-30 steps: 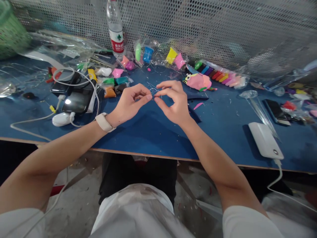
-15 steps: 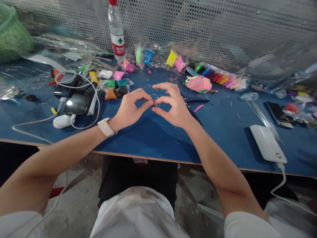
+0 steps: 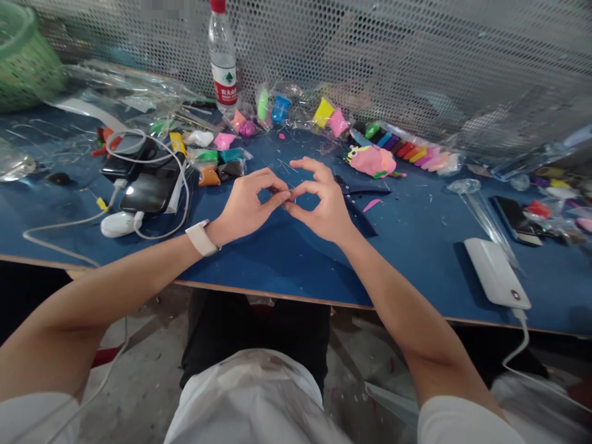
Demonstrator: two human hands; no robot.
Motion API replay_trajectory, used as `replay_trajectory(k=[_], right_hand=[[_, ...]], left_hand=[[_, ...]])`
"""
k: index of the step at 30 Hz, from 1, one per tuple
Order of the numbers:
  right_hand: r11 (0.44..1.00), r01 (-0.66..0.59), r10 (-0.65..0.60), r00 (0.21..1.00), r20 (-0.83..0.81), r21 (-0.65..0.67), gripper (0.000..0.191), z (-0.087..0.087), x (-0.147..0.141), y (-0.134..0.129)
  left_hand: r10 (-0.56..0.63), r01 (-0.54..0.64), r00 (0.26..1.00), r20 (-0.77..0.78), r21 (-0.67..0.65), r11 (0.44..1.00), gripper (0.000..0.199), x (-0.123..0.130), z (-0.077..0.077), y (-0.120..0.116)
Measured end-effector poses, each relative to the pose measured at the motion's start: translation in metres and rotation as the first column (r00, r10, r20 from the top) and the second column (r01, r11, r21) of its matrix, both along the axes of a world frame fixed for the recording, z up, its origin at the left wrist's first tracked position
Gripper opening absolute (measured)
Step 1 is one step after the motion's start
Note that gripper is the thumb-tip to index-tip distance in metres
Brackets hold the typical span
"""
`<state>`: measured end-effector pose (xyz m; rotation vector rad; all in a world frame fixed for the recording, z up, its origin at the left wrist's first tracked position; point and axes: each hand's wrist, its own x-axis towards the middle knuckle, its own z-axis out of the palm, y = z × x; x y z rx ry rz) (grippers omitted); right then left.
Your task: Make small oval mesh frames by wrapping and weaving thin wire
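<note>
My left hand [image 3: 252, 200] has its thumb and index finger pinched together above the blue table [image 3: 277, 259], a pale band on its wrist. Fingertip to fingertip with it, my right hand [image 3: 321, 200] pinches too, its other fingers raised. A thin, shiny wire [image 3: 290, 187] shows in a small loop at the fingertips of both hands. Behind my right hand lie dark-handled pliers [image 3: 363, 190], partly hidden by it. A pink clay figure [image 3: 372, 160] with eyes rests beyond them, and a pink sliver [image 3: 372, 205] is beside the handles.
A water bottle [image 3: 224, 61] stands at the back near bagged coloured clay [image 3: 209, 176]. Phones and a white cable [image 3: 185, 185] lie at the left, a green basket [image 3: 28, 61] behind. At the right are a white power bank [image 3: 497, 273] and a dark phone [image 3: 513, 219].
My two hands have come closer together at the fingertips, and less of the wire loop shows. More of the pliers is visible beside my right hand. The view has shifted slightly.
</note>
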<state>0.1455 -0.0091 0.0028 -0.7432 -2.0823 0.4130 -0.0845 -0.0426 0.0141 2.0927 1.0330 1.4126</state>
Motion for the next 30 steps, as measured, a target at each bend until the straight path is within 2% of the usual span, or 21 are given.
replay_trajectory(k=[5, 10, 13, 17, 22, 24, 26, 28, 30], right_hand=[[0.984, 0.133, -0.134, 0.991, -0.004, 0.122, 0.011, 0.000, -0.009, -0.010], [0.934, 0.245, -0.260, 0.965, 0.024, 0.261, 0.021, -0.001, -0.018, -0.020], [0.920, 0.252, -0.274, 0.961, 0.032, 0.301, 0.023, -0.003, -0.019, -0.019], [0.941, 0.203, -0.229, 0.971, 0.066, 0.269, 0.021, -0.005, -0.015, -0.011], [0.976, 0.126, -0.127, 0.992, -0.006, 0.175, 0.008, 0.000, -0.006, 0.000], [0.987, 0.136, -0.127, 0.986, -0.105, 0.087, 0.029, 0.003, -0.002, 0.004], [0.991, 0.108, -0.124, 0.964, -0.236, -0.082, 0.054, 0.004, 0.002, 0.011], [0.949, -0.021, -0.101, 0.924, -0.368, -0.313, 0.065, 0.002, 0.006, 0.018], [0.842, -0.197, -0.045, 0.901, -0.431, -0.502, 0.063, 0.000, 0.008, 0.025]], left_hand=[[0.049, -0.049, 0.999, -0.009, -0.038, 0.998, 0.014, 0.002, 0.002, -0.003], [0.048, -0.047, 0.998, 0.028, -0.034, 0.998, 0.011, 0.006, 0.003, -0.008], [0.063, -0.061, 0.997, 0.034, -0.033, 0.998, 0.010, 0.008, 0.003, -0.011], [0.059, -0.054, 0.996, 0.061, -0.069, 0.996, 0.009, 0.008, -0.001, -0.007], [0.075, -0.078, 0.995, 0.064, 0.044, 0.996, 0.011, 0.002, -0.005, 0.004], [0.070, -0.080, 0.993, 0.099, 0.100, 0.992, 0.012, -0.001, -0.004, 0.007], [0.014, -0.034, 0.989, 0.151, 0.133, 0.990, 0.016, -0.003, -0.002, 0.009], [-0.070, 0.039, 0.977, 0.199, 0.155, 0.987, 0.022, -0.006, 0.000, 0.011], [-0.126, 0.088, 0.964, 0.236, 0.165, 0.982, 0.028, -0.008, 0.000, 0.014]])
